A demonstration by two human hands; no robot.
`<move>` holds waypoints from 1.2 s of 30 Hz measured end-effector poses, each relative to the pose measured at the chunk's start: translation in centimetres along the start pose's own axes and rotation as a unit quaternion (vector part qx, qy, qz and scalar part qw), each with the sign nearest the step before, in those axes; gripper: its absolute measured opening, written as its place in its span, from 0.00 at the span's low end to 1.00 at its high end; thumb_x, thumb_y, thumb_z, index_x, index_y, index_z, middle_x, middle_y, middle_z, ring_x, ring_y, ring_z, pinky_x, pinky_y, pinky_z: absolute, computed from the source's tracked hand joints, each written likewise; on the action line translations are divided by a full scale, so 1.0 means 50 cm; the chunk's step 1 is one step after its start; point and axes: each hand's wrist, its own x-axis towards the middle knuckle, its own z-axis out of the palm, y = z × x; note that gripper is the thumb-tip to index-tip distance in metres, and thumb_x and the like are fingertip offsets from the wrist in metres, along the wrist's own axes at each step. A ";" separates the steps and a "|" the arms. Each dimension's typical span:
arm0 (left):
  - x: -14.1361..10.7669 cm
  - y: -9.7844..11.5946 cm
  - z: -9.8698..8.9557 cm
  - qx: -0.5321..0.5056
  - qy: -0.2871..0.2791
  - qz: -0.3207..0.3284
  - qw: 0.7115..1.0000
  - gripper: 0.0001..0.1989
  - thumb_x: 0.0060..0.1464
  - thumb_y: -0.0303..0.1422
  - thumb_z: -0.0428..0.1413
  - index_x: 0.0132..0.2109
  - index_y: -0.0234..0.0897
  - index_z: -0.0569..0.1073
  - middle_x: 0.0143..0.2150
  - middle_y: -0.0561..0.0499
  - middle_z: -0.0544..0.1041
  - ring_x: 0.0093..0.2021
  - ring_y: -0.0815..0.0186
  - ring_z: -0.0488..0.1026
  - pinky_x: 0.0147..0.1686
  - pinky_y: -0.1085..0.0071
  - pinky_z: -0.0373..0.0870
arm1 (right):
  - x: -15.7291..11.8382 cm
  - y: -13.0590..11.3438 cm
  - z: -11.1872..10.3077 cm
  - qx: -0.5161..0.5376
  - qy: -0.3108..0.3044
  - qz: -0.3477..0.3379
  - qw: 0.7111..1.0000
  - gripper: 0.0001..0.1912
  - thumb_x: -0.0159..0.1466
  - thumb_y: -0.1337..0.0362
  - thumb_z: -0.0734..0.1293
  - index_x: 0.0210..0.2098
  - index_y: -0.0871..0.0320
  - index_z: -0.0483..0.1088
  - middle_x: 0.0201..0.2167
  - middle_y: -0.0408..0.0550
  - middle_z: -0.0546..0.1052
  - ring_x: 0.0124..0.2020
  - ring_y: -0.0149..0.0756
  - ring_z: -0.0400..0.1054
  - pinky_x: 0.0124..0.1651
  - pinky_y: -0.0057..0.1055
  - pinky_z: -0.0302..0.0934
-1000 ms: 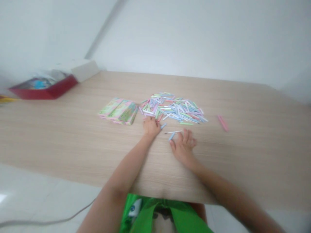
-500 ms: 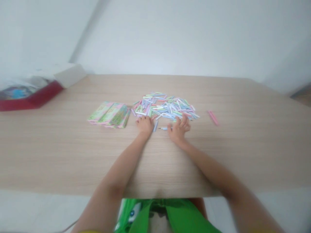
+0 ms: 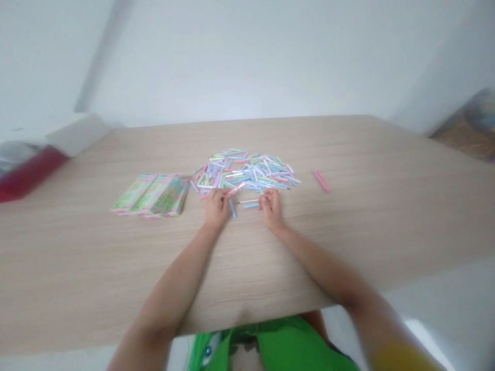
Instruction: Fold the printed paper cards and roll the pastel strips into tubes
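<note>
My left hand [image 3: 217,208] is closed with its fingertips on a slim pink stick [image 3: 234,190], which points up and to the right. My right hand [image 3: 271,208] pinches a thin white stick with a dark tip [image 3: 246,201], which points left. Just below it lies a short light-blue stick [image 3: 251,206] whose right end is near my right fingers. Another short blue stick [image 3: 232,208] is on the table beside my left hand. Beyond both hands spreads a loose pile of pastel sticks [image 3: 255,172]; they are too small and blurred to name more exactly.
Green-and-pink patterned flat packs [image 3: 150,196] lie together left of the pile. Two pink sticks [image 3: 322,181] lie apart on the right of the table [image 3: 251,268]. A dark red box [image 3: 33,170] with a white flap stands at the far left.
My left hand has risen from the table edge of the pile with a pink stick at its fingertips. My right fingers have closed from spread to a pinch on the white stick. The view has shifted.
</note>
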 end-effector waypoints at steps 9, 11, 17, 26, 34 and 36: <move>-0.044 0.083 0.038 -0.025 -0.090 0.126 0.988 0.18 0.68 0.41 0.45 0.49 0.38 0.77 0.42 0.42 0.75 0.46 0.60 0.73 0.48 0.64 0.70 | -0.007 -0.022 0.011 0.270 -0.038 0.057 0.960 0.20 0.62 0.42 0.62 0.38 0.50 0.55 0.16 0.28 0.56 0.16 0.26 0.48 0.21 0.23 0.44; -0.048 0.082 0.040 0.001 -0.100 0.109 0.989 0.19 0.68 0.41 0.44 0.49 0.38 0.77 0.44 0.40 0.76 0.46 0.60 0.73 0.48 0.64 0.70 | -0.011 -0.029 0.016 0.279 -0.057 0.064 0.956 0.20 0.62 0.42 0.63 0.35 0.50 0.54 0.15 0.29 0.54 0.15 0.26 0.46 0.20 0.24 0.44; -0.051 0.080 0.033 0.071 -0.127 0.095 0.985 0.18 0.67 0.39 0.43 0.47 0.38 0.76 0.48 0.39 0.77 0.49 0.57 0.72 0.50 0.60 0.66 | -0.044 -0.045 0.020 0.098 -0.059 -0.004 0.993 0.20 0.68 0.43 0.55 0.38 0.52 0.64 0.25 0.41 0.69 0.26 0.33 0.65 0.32 0.29 0.61; -0.009 0.053 -0.033 0.254 -0.019 -0.106 0.961 0.13 0.59 0.35 0.49 0.45 0.37 0.76 0.47 0.38 0.76 0.54 0.45 0.67 0.56 0.45 0.54 | -0.055 -0.031 -0.012 -0.200 -0.110 -0.102 0.968 0.17 0.70 0.56 0.53 0.44 0.56 0.70 0.42 0.54 0.79 0.40 0.39 0.73 0.48 0.34 0.63; 0.022 -0.074 -0.060 0.238 0.028 -0.327 0.914 0.17 0.60 0.37 0.48 0.44 0.33 0.78 0.45 0.35 0.78 0.46 0.48 0.75 0.45 0.55 0.69 | -0.040 -0.003 -0.012 -0.266 -0.032 -0.165 0.949 0.16 0.70 0.60 0.52 0.33 0.56 0.66 0.30 0.53 0.76 0.33 0.39 0.70 0.42 0.34 0.61; 0.020 -0.075 -0.052 0.261 0.010 -0.330 0.907 0.17 0.59 0.37 0.49 0.46 0.33 0.77 0.46 0.35 0.78 0.48 0.48 0.75 0.45 0.57 0.70 | -0.036 0.003 -0.009 -0.245 0.012 -0.223 0.944 0.16 0.70 0.59 0.52 0.31 0.55 0.65 0.26 0.50 0.73 0.29 0.38 0.67 0.36 0.32 0.58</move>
